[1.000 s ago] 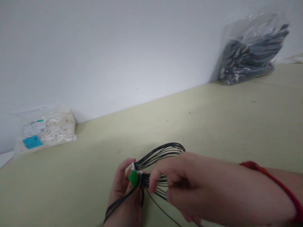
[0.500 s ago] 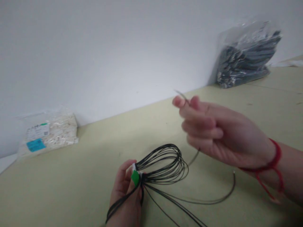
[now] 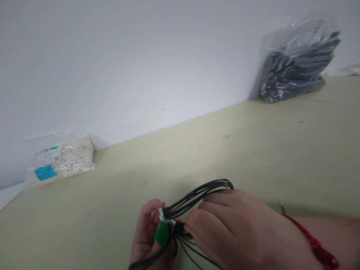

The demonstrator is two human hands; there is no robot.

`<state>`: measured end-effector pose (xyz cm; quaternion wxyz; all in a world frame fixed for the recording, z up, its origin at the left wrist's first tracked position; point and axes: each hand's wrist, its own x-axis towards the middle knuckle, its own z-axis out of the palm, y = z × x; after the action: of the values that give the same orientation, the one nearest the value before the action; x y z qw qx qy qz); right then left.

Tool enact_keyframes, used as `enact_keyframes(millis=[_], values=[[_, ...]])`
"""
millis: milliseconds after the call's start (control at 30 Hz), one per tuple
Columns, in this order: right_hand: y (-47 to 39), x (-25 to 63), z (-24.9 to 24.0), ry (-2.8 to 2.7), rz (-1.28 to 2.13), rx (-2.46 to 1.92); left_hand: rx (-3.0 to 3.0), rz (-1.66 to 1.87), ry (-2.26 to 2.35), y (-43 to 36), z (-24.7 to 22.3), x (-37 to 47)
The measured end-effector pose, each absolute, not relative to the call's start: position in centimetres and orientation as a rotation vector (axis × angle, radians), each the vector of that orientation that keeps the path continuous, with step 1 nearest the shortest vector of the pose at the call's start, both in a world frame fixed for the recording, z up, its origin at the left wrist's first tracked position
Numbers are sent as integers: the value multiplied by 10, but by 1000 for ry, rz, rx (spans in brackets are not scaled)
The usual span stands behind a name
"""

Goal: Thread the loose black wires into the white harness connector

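Note:
Low in the middle of the head view, my left hand is closed round the connector end of a black wire harness. Two white connectors show at its fingertips, and a green tag sits beside them. My right hand lies over the looped wires just right of the connectors, its fingers curled with the bundle at them. Its fingertips are partly hidden behind the back of the hand. A loose wire end sticks up behind the right wrist, which wears a red cord.
A clear bag of white parts with a label and blue sticker lies against the wall at left. Another clear bag of dark cables leans on the wall at right. The pale green tabletop meets the white wall.
My right hand has come down and left from above the table, where it pinched a thin wire, onto the looped wires. The loop is now gathered under it. My left hand keeps its hold.

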<state>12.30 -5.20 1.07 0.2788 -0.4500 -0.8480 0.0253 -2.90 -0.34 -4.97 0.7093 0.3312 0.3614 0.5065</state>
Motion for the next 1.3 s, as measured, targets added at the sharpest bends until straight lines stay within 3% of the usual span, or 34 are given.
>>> enact_keyframes(millis=[567,900,1300], values=[[-48,116,22,-2450,168,-1328,754,1094,885,-7,-40,-26],[-55,115,5,-2234,-221,-1289,760,1061,957,-13,-36,-21],[-50,116,-13,-2230,-218,-1248,860,982,855,-4,-53,-26]])
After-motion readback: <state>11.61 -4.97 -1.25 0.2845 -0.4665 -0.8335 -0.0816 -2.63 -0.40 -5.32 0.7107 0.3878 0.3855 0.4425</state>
